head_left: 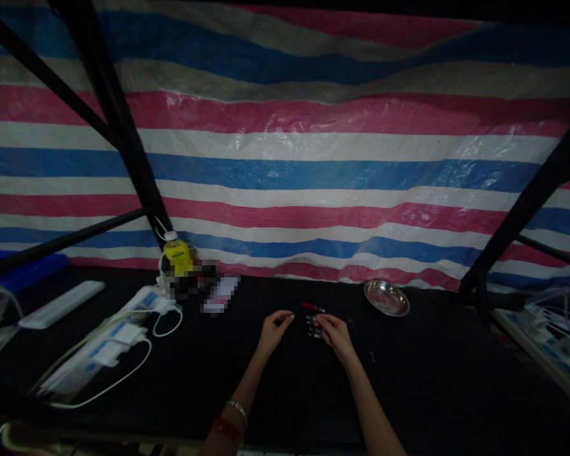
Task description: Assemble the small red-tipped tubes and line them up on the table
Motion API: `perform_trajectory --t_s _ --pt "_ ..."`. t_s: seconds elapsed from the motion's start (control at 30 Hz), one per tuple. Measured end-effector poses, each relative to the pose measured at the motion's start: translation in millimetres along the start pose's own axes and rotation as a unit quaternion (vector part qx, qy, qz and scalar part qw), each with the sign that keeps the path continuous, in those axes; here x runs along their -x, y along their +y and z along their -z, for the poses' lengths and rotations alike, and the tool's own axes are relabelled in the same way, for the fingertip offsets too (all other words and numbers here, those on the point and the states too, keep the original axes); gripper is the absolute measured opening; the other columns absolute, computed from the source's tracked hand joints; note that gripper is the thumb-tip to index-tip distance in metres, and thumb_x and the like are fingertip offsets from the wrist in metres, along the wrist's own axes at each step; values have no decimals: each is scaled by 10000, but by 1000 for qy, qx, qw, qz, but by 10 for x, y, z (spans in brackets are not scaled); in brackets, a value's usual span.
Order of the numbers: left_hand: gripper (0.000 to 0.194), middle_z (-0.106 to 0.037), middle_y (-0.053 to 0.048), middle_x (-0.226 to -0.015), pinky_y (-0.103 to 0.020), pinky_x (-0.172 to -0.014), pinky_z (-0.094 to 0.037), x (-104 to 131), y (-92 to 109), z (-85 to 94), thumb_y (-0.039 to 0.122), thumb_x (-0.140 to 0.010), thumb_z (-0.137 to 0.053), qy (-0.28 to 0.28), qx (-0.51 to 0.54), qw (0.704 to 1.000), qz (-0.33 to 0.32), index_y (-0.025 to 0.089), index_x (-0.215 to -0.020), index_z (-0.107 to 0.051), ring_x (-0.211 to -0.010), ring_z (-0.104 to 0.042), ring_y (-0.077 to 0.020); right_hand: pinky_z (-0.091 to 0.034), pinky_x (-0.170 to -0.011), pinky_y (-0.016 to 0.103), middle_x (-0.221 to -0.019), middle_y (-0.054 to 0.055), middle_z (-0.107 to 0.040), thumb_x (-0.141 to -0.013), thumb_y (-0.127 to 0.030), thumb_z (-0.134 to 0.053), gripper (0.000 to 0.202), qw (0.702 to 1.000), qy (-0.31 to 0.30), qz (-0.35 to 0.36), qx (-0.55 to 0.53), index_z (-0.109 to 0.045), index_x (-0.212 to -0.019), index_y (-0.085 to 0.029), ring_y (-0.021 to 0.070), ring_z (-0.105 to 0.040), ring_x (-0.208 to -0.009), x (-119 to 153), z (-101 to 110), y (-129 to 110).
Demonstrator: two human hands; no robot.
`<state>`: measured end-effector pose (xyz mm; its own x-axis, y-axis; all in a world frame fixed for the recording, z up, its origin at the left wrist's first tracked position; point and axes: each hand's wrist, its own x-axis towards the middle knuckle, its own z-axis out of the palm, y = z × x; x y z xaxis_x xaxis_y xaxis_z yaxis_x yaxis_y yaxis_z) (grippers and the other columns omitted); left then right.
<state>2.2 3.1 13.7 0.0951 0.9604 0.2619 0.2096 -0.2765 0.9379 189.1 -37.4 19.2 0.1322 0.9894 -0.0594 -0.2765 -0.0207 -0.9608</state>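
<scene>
My left hand [274, 330] is over the middle of the black table, thumb and forefinger pinched together; anything between them is too small and dark to make out. To its right, my right hand [336, 333] is also closed in a pinch, beside several small shiny metallic pieces [315, 331]. Whether its fingertips hold one of these I cannot tell. Just beyond the pieces lies a slim red item [312, 307], its kind unclear. A bracelet and a red band circle my left wrist.
A round metal dish [386, 298] stands at the back right. On the left are power strips [99, 345] with white cables, a white bar [63, 304] and a yellow bottle [178, 254]. Black frame posts and a striped sheet [313, 171] bound the table [437, 380].
</scene>
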Motion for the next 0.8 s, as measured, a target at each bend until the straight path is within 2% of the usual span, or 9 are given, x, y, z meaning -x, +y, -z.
perform_trajectory --t_s 0.2,0.33,0.4,0.47,0.53,0.67,0.8 --pt "341 -671 -51 -755 -312 -711 -474 -27 -49 19 485 -677 -613 34 -12 999 -4 168 -772 -695 -720 -597 -180 -141 -306 171 -532 -17 -583 -515 -522 -753 482 999 34 0 -11 -667 -777 -127 15 -304 -300 -34 3 24" --pt "304 -643 -45 -729 -317 -716 -472 -31 -45 8 461 -684 -614 62 -25 998 -21 173 -738 -696 -720 -588 -177 -218 -333 187 -439 -60 -487 -532 -565 -712 488 991 125 43 14 -668 -767 -140 51 -345 -332 -96 70 53" --pt "292 -636 -45 -725 -324 -725 -468 -38 -61 -8 450 -693 -604 69 -36 997 -23 174 -727 -694 -726 -585 -180 -331 -402 214 -499 -26 -551 -586 -580 -663 476 976 185 99 51 -669 -763 -138 96 -457 -420 -113 118 56" --pt "281 -630 -45 -728 -329 -730 -463 -46 -89 -27 435 -705 -591 72 -50 996 -20 174 -729 -692 -728 -582 -181 -423 -537 254 -637 29 -634 -642 -587 -609 484 954 237 154 96 -668 -790 -130 149 -557 -569 -107 169 47" --pt "266 -623 -43 -736 -328 -733 -459 -53 -116 -45 420 -719 -580 73 -66 995 -17 178 -737 -690 -731 -580 -179 -445 -660 288 -772 72 -670 -696 -586 -555 492 933 268 186 154 -665 -843 -130 191 -596 -704 -84 221 34" --pt "236 -604 -33 -723 -315 -722 -453 -57 -138 -67 393 -738 -559 77 -111 991 -15 194 -720 -684 -726 -572 -174 -426 -716 309 -886 98 -677 -792 -545 -453 449 896 276 194 289 -659 -915 -165 224 -605 -793 -50 318 50" --pt "200 -596 -36 -750 -321 -737 -449 -50 -129 -69 359 -739 -558 88 -145 985 -13 197 -733 -675 -747 -566 -179 -418 -696 317 -834 106 -647 -837 -409 -422 339 860 274 197 383 -661 -880 -173 231 -592 -757 -86 389 145"
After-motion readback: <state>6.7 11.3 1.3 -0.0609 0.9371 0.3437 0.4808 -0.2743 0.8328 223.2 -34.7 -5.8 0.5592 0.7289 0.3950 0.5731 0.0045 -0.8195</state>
